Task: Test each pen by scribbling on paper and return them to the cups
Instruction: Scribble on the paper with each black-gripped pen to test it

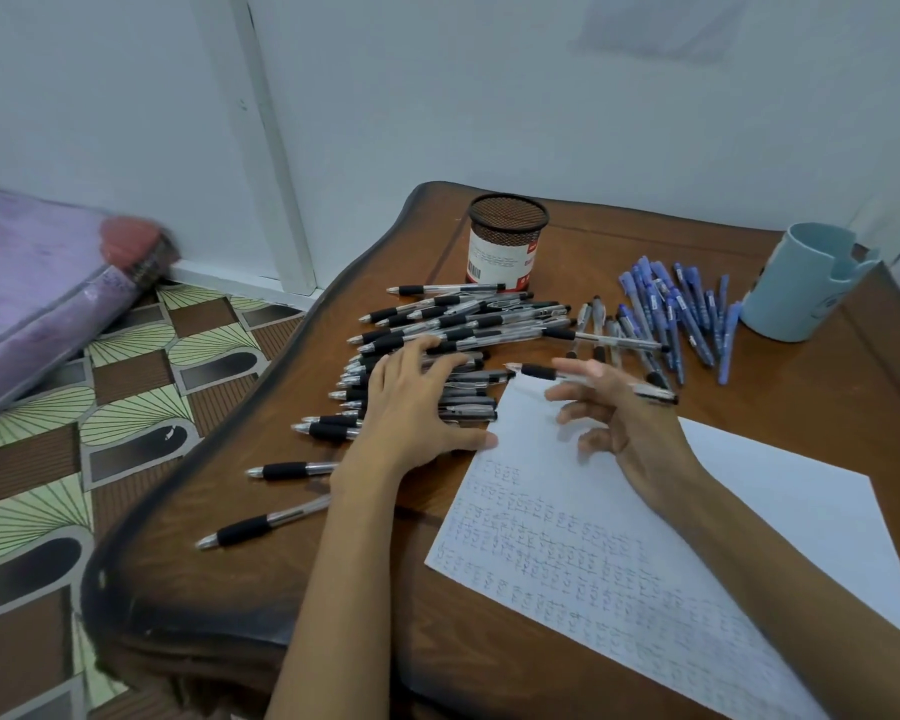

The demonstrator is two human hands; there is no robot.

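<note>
A clear plastic pen with a black grip [541,372] is held across the fingers of the right hand [630,428], seemingly pinched near its rear end, over the 12 o'clock corner of the scribble-lined white paper sheet [801,485]; testing is judged in hand, and the tip must next be turned down onto bare paper; the left hand [411,402] is laid flat, fingers wide, on the heap of black pens [468,319] at 10 o'clock; the black wire-mesh cup [507,236] at 12 o'clock bears a white-and-red barcoded label, its print unreadable.
</note>
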